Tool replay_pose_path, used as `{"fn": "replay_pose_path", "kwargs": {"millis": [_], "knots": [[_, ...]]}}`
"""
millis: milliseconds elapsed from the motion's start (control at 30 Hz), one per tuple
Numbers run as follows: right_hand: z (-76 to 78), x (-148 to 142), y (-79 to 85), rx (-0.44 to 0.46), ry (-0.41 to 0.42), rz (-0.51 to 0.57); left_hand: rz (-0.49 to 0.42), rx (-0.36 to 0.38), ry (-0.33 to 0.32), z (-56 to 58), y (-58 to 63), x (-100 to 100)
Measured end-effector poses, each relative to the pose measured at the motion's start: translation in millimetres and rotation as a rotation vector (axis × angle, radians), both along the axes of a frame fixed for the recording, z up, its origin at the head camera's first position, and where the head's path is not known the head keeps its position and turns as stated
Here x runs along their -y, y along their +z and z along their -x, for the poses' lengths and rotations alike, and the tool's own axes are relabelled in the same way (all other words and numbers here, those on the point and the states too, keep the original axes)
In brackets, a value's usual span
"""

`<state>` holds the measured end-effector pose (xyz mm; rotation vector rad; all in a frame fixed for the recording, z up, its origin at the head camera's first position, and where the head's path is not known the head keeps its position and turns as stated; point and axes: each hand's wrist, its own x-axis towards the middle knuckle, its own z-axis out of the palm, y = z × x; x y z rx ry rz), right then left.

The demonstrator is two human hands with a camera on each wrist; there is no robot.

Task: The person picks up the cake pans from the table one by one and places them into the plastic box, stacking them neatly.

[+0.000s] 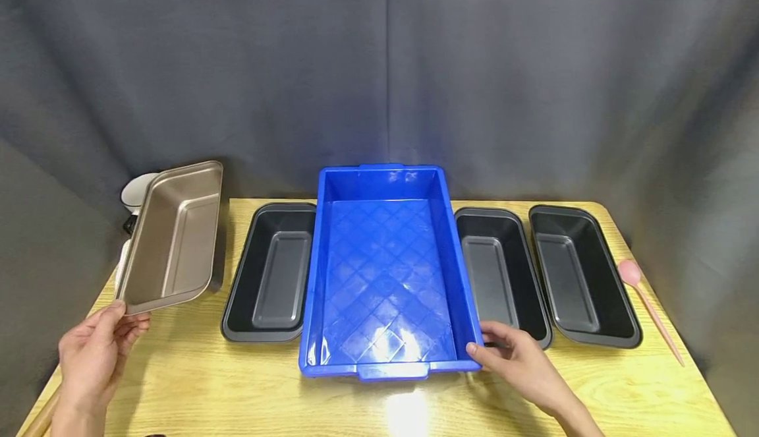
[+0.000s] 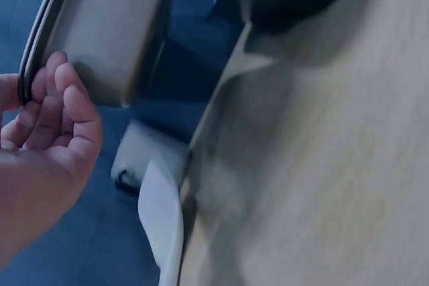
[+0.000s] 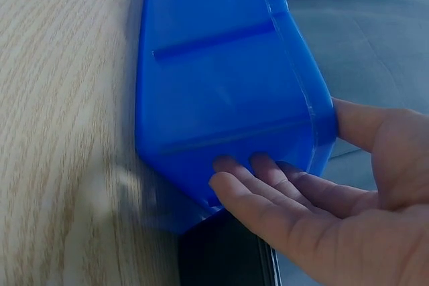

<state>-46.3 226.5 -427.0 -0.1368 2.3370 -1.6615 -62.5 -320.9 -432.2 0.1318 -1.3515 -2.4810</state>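
My left hand pinches the near rim of a gold-brown loaf pan, with the thumb on top and the fingers beneath. The pan is tilted, raised off the table at the left. In the left wrist view, the pan's outer wall is beside the curled fingers. A blue plastic tray with nothing inside is at the centre. At its near right corner my right hand grips the rim, thumb on the edge. The right wrist view shows the fingers against the tray's outer wall.
A black loaf pan sits left of the tray, and two more, one nearer and one farther, sit right. A pink spoon lies at the table's right edge. White items are partly hidden behind the gold-brown pan. A grey curtain hangs behind.
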Motion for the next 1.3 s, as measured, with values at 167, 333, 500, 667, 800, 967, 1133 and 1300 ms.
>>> {"fn": "replay_pose_path", "kwargs": {"millis": [167, 333, 500, 667, 800, 967, 1133, 1300], "knots": [[-0.8, -0.6, -1.7, 0.020, 0.005, 0.028, 0.037, -0.001, -0.010, 12.3, 10.0, -20.5], [-1.2, -1.0, -2.8, 0.022, 0.005, 0.032, 0.111, 0.011, -0.015, 27.6, 22.4, -43.5], [-0.9, -0.6, -2.5, 0.018, 0.003, 0.033, 0.193, 0.007, -0.016, 39.7, 33.3, -64.4], [-0.7, -1.0, -1.5, 0.002, 0.003, 0.025, 0.249, -0.005, -0.029, 46.6, 41.5, -83.2], [-0.8, -1.0, -0.5, 0.004, -0.002, 0.017, 0.287, -0.010, -0.069, 51.1, 48.2, -99.6], [-1.0, -1.2, 0.3, 0.017, -0.014, 0.017, 0.318, 0.008, -0.150, 58.9, 55.5, -125.2], [-1.1, -2.0, -0.4, 0.026, -0.012, 0.029, 0.368, 0.041, -0.213, 66.0, 57.5, -151.1], [-1.4, -2.1, -0.9, 0.022, -0.003, 0.028, 0.471, 0.132, -0.239, 69.9, 53.8, -174.0]]}}
